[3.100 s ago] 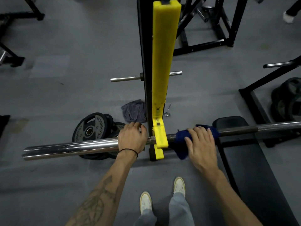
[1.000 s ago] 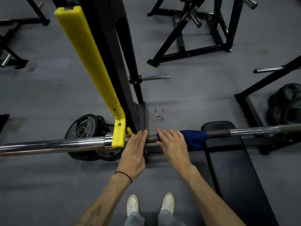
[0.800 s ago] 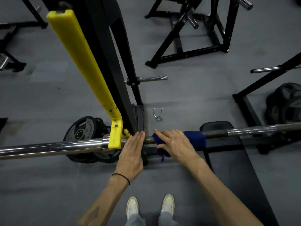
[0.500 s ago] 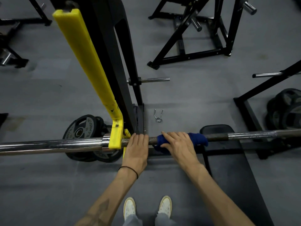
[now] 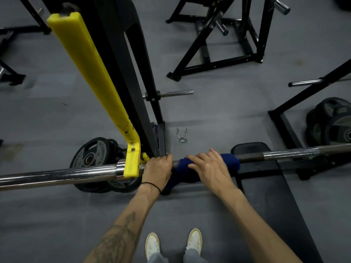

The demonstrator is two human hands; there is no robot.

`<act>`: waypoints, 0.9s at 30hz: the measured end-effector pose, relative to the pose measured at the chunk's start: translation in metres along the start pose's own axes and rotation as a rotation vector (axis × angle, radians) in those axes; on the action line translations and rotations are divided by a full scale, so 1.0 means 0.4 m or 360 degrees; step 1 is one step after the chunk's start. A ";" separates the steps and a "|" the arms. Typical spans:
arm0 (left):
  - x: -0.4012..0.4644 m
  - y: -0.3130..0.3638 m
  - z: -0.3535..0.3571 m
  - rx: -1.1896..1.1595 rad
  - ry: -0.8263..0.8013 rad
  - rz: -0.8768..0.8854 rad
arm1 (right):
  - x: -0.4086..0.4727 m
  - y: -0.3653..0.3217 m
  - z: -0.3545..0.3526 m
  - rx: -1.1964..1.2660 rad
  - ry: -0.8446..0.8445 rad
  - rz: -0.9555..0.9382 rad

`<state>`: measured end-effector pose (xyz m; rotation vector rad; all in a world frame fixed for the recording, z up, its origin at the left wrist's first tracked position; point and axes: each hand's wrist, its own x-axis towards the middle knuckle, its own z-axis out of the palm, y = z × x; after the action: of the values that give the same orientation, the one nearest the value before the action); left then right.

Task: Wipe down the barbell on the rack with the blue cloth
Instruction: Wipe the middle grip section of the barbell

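The steel barbell (image 5: 57, 174) lies across the view, resting in the yellow hook (image 5: 131, 164) of the black rack (image 5: 121, 59). My left hand (image 5: 158, 170) grips the bar just right of the hook, fingers curled over it. The blue cloth (image 5: 228, 160) is draped over the bar right beside that hand, and part of it hangs bunched below. My right hand (image 5: 209, 168) lies on top of the cloth, its fingers stretched out leftwards along the bar and pressing down. Its thumb is hidden.
A black bench (image 5: 275, 196) sits under the bar on the right. Weight plates (image 5: 91, 156) lean on the floor behind the bar's left part, with more plates (image 5: 332, 126) at far right. A spring collar (image 5: 182, 134) lies on the grey floor. Other black frames stand behind.
My left hand's fingers have curled over the bar; earlier they lay flat on it. The cloth now hangs bunched lower under my right hand, which has stayed beside the left.
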<state>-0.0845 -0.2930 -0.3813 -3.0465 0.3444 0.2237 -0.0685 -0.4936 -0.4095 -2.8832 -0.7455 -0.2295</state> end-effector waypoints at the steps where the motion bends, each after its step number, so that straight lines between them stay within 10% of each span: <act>1: 0.004 -0.002 0.001 0.0029 -0.0030 0.0012 | -0.020 0.024 -0.004 -0.0017 0.0053 0.0061; 10: 0.052 0.002 -0.056 0.0085 -0.0325 0.0022 | -0.080 -0.054 0.016 -0.0008 0.0085 0.0451; 15: 0.069 -0.005 -0.057 -0.0077 -0.0394 0.0008 | -0.034 -0.196 0.010 -0.0015 -0.0116 0.0143; 19: 0.013 -0.006 -0.027 -0.0154 -0.0148 0.0050 | -0.099 -0.092 0.007 -0.0178 -0.0165 0.0051; 24: -0.098 -0.049 0.078 -0.0436 0.0433 0.0166 | -0.085 -0.200 0.005 0.0028 -0.0034 0.0674; 27: -0.143 -0.062 0.084 -0.0628 0.0711 0.0097 | -0.051 -0.304 0.021 0.0103 -0.0111 0.0267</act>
<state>-0.1386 -0.2538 -0.4047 -3.4577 0.4654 -0.4504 -0.1449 -0.3965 -0.4081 -2.8843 -0.5077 -0.0837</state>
